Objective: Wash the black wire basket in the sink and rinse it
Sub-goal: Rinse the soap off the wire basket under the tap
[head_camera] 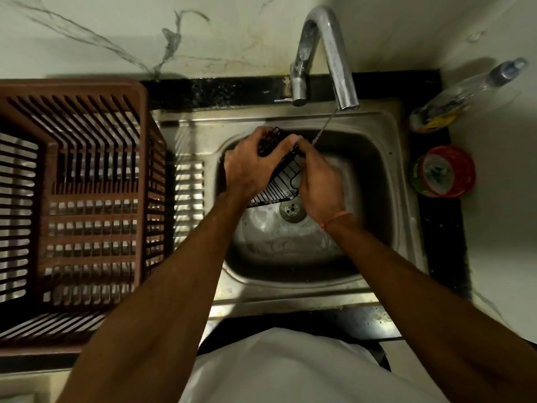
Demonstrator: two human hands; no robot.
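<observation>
The black wire basket [280, 181] hangs tilted over the steel sink [374, 181], above the drain [292, 210]. My left hand [250, 167] grips its upper left end, fingers curled over the wires. My right hand [318, 181] holds its right side, fingers wrapped round the rim near the top. A thin stream of water [324, 128] runs from the chrome tap [325, 53] and lands by my right fingers. Both hands hide much of the basket.
A brown slatted plastic dish crate [87, 205] stands on the drainboard at the left. On the black counter to the right are a clear bottle [465, 94] lying down and a red round tub [444, 171]. A pale wall rises behind the tap.
</observation>
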